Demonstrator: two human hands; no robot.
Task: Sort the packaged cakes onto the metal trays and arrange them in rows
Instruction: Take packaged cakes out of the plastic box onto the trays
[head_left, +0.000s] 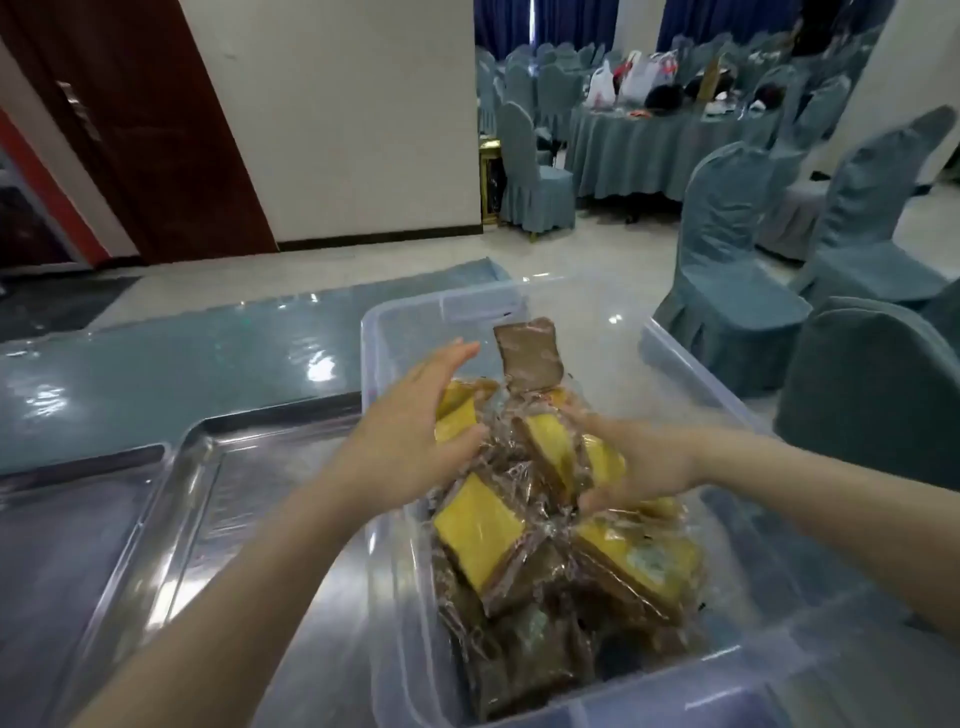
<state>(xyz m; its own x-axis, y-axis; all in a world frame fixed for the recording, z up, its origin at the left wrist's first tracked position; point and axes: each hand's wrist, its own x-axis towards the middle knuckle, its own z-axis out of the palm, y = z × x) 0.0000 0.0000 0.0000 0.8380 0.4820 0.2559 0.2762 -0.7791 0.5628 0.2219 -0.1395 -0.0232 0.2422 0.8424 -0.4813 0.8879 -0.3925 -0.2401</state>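
Both hands in the clear bin of packaged cakes; metal trays bare beside it.

We note the left hand (410, 441) over the far-left part of the pile, fingers spread wide, thumb touching the wrap of a yellow cake; whether it actually holds one we cannot tell. The right hand (644, 462) lies on the right side of the pile, fingers curled into the wrappers, apparently gripping one, though blur hides which. The packaged cakes (545, 530) are heaped in the clear plastic bin (727, 395), yellow and brown sides mixed; one brown cake (527, 356) stands upright at the far end. Left of the bin, touching it, lie the metal trays (171, 499). They rest on a glossy teal table (182, 364). Covered chairs (727, 260) stand far right.
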